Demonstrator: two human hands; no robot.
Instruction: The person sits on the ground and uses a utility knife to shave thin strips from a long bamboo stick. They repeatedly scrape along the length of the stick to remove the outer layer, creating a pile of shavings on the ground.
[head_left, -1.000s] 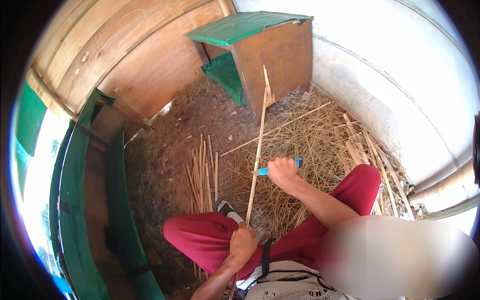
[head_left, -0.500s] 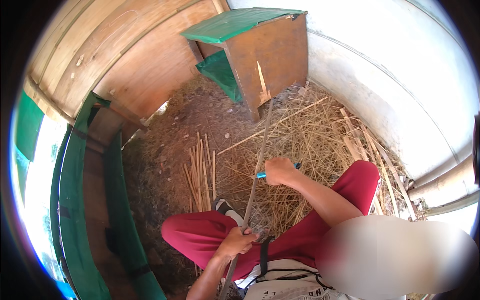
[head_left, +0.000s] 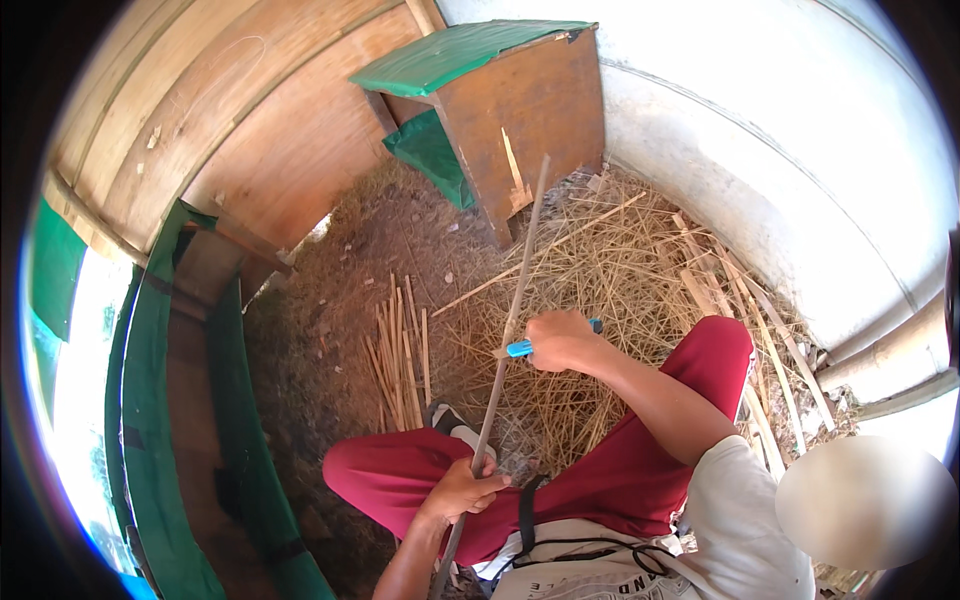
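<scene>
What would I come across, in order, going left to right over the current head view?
Green sheet at the far left → green-covered frame → cluster of thin strips → left hand holding the long strip → right hand gripping the blue cutter → bent right knee → pole at the right.

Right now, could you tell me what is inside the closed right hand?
The right hand grips a blue utility knife. Its front end shows near the bamboo strip, its rear end beyond the hand; the closed fist covers its middle.
</scene>
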